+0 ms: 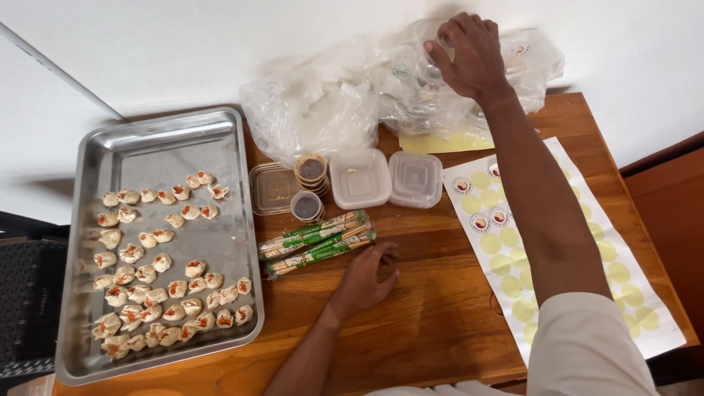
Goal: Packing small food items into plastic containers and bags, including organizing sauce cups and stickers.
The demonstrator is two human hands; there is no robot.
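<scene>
Right hand [469, 55] grips clear plastic bags [381, 95] above the white sticker sheet [587, 249].

wood table [433, 323]: steel tray [158, 150], sticker sheet [557, 249], chopsticks [317, 242].

A heap of crumpled clear plastic bags [411, 95] lies at the far edge of the table, against the white wall, with see-through containers inside. Nearer, a small bundle of chopsticks in green-and-white paper sleeves [317, 242] lies flat on the wood, angled slightly, just beside the metal tray.
</scene>
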